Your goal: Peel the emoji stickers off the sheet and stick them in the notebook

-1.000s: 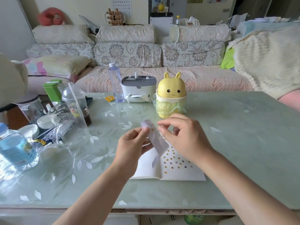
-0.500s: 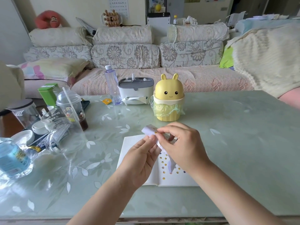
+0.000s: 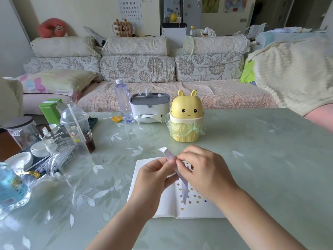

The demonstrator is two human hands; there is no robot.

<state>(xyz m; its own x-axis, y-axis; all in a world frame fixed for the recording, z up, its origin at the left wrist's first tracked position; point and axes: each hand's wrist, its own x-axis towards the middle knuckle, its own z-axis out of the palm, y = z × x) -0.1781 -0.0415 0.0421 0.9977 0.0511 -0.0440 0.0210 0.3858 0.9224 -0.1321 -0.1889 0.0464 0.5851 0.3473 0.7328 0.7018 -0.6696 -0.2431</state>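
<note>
Both hands are raised just above the open notebook (image 3: 163, 209), which lies flat on the pale green glass-topped table (image 3: 252, 159), near its front edge. The left hand (image 3: 153, 179) pinches a narrow, pale lilac sticker sheet (image 3: 184, 190) between thumb and fingertips, with the other fingers curled under. The strip runs on a slant: its upper end, folded over at the tip, sticks up past the fingers toward the far side, and its lower end hangs down over the notebook's fold. The right hand (image 3: 203, 172) meets the left at the strip, thumb and forefinger closed on its edge and touching the left fingertips. It seems to be picking at a sticker there, but the spot is too small and hidden by fingers to be sure. The notebook's right page carries a scatter of small emoji stickers (image 3: 195, 196), mostly yellow; the left page shows white where it is visible. Beyond the hands, a yellow bunny-eared desktop bin (image 3: 186, 112) with a green bag liner stands upright. To its left are a grey-and-white tissue box (image 3: 149, 107) and a clear water bottle (image 3: 124, 103). Left side of the table: a dome-lidded plastic cup (image 3: 77, 123) with a straw, a green tin (image 3: 50, 110), and a blue-labelled bottle (image 3: 10, 186) at the edge. A floral sofa (image 3: 137, 69) runs behind the table.
</note>
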